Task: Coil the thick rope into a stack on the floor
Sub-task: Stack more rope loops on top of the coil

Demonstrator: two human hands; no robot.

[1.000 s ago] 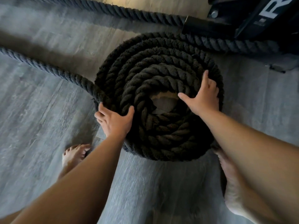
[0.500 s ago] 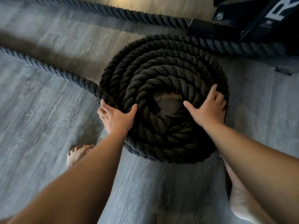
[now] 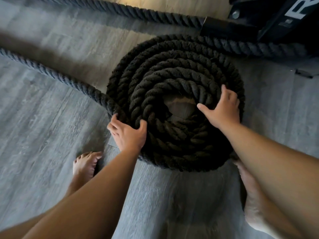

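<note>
**Q:** Head view: where does the rope [image 3: 174, 94] lie?

**A:** It lies coiled in a round stack on the grey plank floor [image 3: 43, 144], just in front of your two bare feet. A patch of floor shows through the open centre. One free length leaves the coil's left side and runs off toward the floor's left edge. Another length runs along the far edge, and a third passes from the coil's far side toward the right, beside the black frame [image 3: 269, 19] in the far right corner.

**Q:** How are your hands placed?

**A:** Your left hand [image 3: 128, 133] grips the coil's near-left rim where the free length joins. The thumb hooks over the top turn; the fingers curl close together around the outside. Your right hand [image 3: 224, 109] rests palm-down on the top turns at the right side, with thumb spread toward the centre hole and fingers laid loosely apart over the strands, grasping nothing.

**Q:** And your feet?

**A:** Your left foot [image 3: 84, 166] stands near-left of the coil; your right foot [image 3: 253, 200] touches its near-right base.
</note>
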